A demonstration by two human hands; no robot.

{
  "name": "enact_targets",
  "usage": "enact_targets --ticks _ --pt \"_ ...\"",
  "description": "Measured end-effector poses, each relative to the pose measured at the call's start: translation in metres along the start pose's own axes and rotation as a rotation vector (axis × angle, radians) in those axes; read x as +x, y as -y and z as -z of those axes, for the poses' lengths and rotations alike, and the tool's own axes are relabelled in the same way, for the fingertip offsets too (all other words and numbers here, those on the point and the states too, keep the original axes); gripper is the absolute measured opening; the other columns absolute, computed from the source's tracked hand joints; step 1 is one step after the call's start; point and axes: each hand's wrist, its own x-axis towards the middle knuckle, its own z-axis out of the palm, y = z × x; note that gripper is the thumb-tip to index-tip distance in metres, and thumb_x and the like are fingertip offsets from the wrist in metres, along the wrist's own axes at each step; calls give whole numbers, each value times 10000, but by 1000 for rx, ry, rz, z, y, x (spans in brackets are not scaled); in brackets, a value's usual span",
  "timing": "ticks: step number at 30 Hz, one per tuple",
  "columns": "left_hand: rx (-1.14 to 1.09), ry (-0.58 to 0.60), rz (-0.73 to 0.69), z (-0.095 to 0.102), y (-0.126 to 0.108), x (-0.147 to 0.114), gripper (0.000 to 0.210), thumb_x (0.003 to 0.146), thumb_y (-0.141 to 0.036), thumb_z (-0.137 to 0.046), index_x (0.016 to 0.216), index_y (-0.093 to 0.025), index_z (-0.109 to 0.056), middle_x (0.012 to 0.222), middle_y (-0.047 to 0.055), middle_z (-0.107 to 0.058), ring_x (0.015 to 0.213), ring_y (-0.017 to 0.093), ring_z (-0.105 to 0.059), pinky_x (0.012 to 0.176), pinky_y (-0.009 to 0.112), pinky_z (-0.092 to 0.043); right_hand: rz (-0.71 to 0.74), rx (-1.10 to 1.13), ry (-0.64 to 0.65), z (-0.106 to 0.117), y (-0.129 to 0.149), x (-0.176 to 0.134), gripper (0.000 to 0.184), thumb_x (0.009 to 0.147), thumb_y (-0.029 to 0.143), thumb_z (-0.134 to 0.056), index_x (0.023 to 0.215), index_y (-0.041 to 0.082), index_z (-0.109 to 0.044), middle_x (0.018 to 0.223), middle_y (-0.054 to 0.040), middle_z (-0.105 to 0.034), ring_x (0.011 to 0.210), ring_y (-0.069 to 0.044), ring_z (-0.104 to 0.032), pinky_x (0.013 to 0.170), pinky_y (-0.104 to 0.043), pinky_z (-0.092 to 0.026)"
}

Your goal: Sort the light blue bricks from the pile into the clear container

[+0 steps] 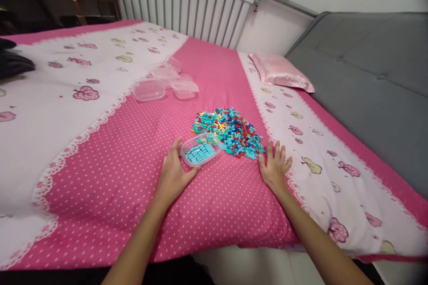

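My left hand (pixel 174 173) grips the near left end of a clear plastic container (pixel 217 150), thumb along the front and fingers behind. Rows of light blue building bricks (pixel 199 153) lie inside it, with a few green and yellow pieces toward its far side. Just beyond the container spreads a loose pile of small bricks (pixel 230 131) in blue, teal, red and yellow. At the right edge of that pile my right hand (pixel 274 167) rests on the bedspread, fingers spread, holding nothing visible.
Several clear plastic containers (pixel 149 90) sit farther back on the pink dotted bedspread (pixel 110 173). A pink pillow (pixel 281 71) lies by the grey headboard (pixel 364 71). Behind the bed stands a white radiator (pixel 187 4). Something black (pixel 15 63) is at the far left.
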Motion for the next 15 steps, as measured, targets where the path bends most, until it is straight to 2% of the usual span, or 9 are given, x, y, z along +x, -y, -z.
enact_targets --ticks 4,10,15 --pt "-48 41 17 4 2 6 928 768 -366 -785 1533 -237 -277 1267 93 -594 1099 268 -668 1014 477 -532 8 17 -13 -2 -2 0 693 1026 493 -249 1664 222 -223 1712 -203 -235 1574 -410 -169 1168 -740 -178" --pt "-69 93 3 8 6 11 947 742 -379 -793 1521 -160 -301 1267 146 -619 1166 315 -656 1039 511 -520 30 73 -28 0 -1 1 694 1027 516 -245 1637 188 -294 1675 -206 -315 1557 -403 -211 1176 -681 -241" --pt "-46 88 -25 9 6 12 957 754 -333 -786 1551 -201 -274 1356 163 -598 1229 325 -638 1056 524 -514 42 156 -59 0 -1 0 677 1021 524 -269 1595 176 -357 1620 -208 -383 1533 -401 -249 1175 -667 -258"
